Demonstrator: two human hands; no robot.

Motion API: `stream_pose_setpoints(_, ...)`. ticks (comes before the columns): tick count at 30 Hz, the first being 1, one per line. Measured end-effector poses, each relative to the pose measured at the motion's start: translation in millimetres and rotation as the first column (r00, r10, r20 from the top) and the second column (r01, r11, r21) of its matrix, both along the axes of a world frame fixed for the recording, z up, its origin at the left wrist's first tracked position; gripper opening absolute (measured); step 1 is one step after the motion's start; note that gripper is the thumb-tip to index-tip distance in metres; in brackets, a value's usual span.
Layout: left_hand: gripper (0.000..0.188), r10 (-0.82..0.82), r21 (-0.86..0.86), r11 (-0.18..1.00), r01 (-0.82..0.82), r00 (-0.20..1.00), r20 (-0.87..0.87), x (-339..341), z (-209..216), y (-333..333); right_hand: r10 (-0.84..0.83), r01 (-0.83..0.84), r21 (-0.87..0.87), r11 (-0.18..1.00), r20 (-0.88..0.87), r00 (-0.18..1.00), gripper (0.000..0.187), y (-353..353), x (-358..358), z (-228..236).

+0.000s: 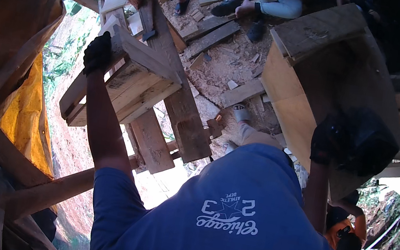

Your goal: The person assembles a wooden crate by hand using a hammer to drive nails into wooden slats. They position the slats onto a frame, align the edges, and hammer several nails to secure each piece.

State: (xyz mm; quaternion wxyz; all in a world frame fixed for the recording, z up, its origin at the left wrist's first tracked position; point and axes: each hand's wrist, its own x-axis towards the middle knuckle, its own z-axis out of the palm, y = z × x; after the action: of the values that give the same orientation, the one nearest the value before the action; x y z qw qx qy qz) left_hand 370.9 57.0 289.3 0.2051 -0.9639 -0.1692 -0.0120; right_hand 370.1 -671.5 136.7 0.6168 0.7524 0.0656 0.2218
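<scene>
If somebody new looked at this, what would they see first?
Probably the person's blue shirt, filling the bottom middle. Then the big wooden box at the right, with the dark-gloved right hand by it, and the planked wooden piece left of centre, by the left hand.

We wear a plain blue shirt (258, 188) with short sleeves (117, 193). Its chest bears a white print (229, 212) consisting of script lettering, small capitals, an outlined star and one large numeral to either side of the star. Our forearms (101, 119) are uncovered. Dark gloves (94, 62) cover our left hand (99, 49) and right hand (329, 138) to the wrist. Our legwear (257, 136) is pale; footwear detail is indistinct.
</scene>
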Motion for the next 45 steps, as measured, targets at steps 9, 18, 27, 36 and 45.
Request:
stream_pose_setpoints(9,0.030,-0.173,-0.080,0.976,0.201,0.947,0.271,-26,-30,59,0.191,-0.037,0.932,0.362,-0.035,0.981,0.045,42,-16,70)
stream_pose_setpoints(18,0.049,0.048,-0.387,0.914,0.118,0.919,0.392,-18,-25,33,0.450,0.066,0.981,-0.181,0.023,0.893,0.035,41,-98,137)
stream_pose_setpoints(27,0.059,0.157,-0.482,0.875,0.030,0.927,0.341,-34,-8,28,0.627,-0.242,0.943,0.228,0.048,0.777,0.023,12,-5,176)
stream_pose_setpoints(36,0.046,0.214,-0.444,0.895,-0.048,0.919,0.333,-41,13,-28,0.403,0.063,0.971,0.231,-0.154,0.902,0.045,64,192,95)
stream_pose_setpoints(45,0.059,0.282,-0.571,0.820,-0.042,0.898,0.339,-45,18,-41,0.419,0.119,0.981,0.156,-0.175,0.891,0.036,48,222,54)
